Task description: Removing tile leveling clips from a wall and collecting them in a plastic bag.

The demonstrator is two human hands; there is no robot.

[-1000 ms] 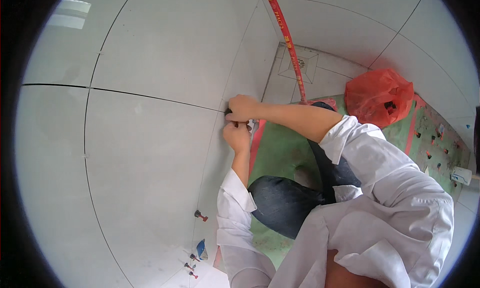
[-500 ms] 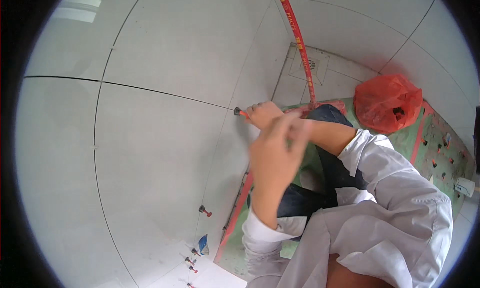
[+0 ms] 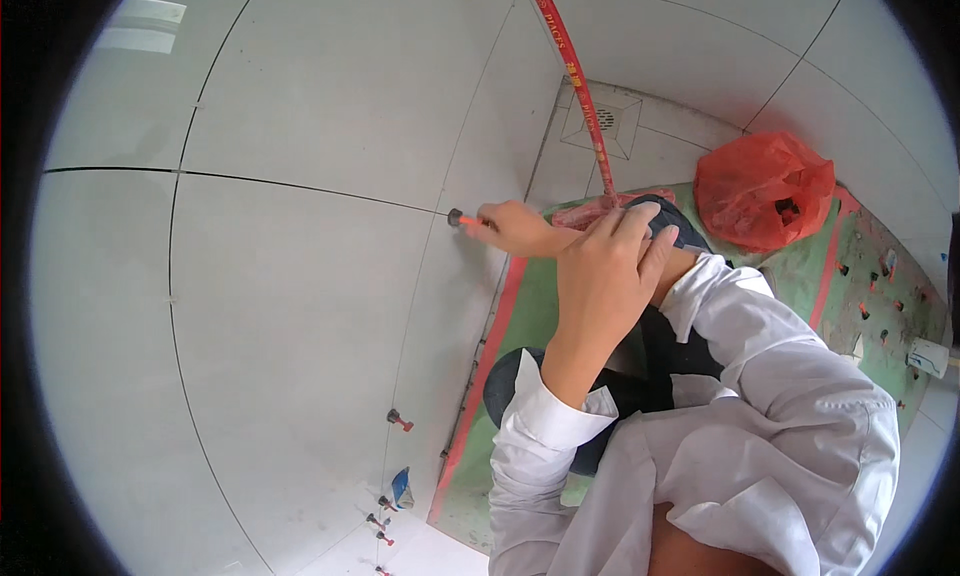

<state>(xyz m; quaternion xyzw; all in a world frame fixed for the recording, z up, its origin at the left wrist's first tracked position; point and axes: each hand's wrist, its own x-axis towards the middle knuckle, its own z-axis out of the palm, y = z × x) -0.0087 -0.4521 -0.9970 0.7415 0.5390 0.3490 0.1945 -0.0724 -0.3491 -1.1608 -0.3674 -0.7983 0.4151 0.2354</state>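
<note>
At the wall's tile joint, my right hand (image 3: 512, 228) is closed around the orange-red handle of a tile leveler (image 3: 457, 218). Its black round base sits where the horizontal joint meets the corner joint. My left hand (image 3: 610, 276) is held over my right forearm, fingers stretched out and thumb apart, with nothing seen in it. Whether it touches the forearm is unclear. Lower along the same corner joint, another tile leveler (image 3: 398, 419) sticks out, black with a red handle.
Several more levelers (image 3: 377, 521) and a blue-white scrap (image 3: 402, 488) are lower left. A red hose (image 3: 575, 71) runs down past a floor drain (image 3: 605, 120). A red plastic bag (image 3: 765, 191) stands on the green mat (image 3: 465, 496), where loose levelers lie at right beside a white cup-like object (image 3: 928, 357).
My left hand has moved right and slightly up, over my right forearm. My right hand stays on the tile leveler, its wrist turned. The whole view has shifted slightly.
</note>
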